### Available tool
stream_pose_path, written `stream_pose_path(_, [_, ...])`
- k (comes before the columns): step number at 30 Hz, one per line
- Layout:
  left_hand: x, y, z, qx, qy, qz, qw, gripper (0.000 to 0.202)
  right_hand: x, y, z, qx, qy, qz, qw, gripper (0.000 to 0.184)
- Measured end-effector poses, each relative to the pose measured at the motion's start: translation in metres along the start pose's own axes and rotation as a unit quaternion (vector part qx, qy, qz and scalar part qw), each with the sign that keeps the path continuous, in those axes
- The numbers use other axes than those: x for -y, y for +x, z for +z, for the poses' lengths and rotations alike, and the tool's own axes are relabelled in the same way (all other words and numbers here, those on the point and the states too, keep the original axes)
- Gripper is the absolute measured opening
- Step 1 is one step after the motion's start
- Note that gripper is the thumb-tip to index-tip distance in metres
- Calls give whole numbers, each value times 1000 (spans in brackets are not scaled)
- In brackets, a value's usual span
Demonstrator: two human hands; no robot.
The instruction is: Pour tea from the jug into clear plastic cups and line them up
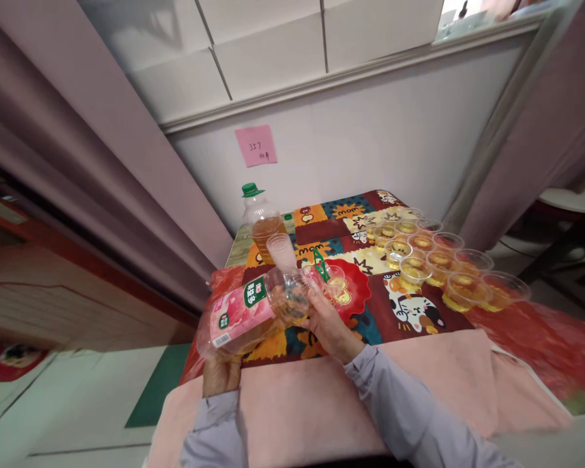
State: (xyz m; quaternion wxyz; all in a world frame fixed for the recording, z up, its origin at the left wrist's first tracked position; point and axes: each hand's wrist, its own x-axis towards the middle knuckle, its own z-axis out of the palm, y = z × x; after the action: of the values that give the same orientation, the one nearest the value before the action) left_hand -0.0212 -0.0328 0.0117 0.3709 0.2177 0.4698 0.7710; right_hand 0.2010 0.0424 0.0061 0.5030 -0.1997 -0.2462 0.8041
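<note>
My left hand grips the base of a clear plastic bottle with a pink label, tipped on its side with its mouth toward the right. My right hand is closed around a small clear plastic cup at the bottle's mouth; the cup holds a little amber liquid. Both hands hover over the near left part of a table covered with a colourful cat-print cloth.
Several clear cups of amber liquid stand in rows at the right. A green-capped bottle with amber liquid and a stack of empty cups stand at the back left. A pink cloth covers the near edge. A pink note is on the wall.
</note>
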Motion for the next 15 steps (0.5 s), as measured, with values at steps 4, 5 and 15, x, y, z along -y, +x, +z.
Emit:
stream_pose_path(4, [2, 2, -5, -5, 29, 4, 1000, 78, -2, 2, -3, 0, 7, 4, 1000, 65])
stream_pose_path(5, [2, 2, -6, 0, 32, 5, 999, 79, -2, 3, -3, 1, 7, 6, 1000, 66])
stream_pose_path(15, [4, 5, -8, 3, 21, 24, 999, 86, -2, 7, -7, 10, 10, 18, 1000, 66])
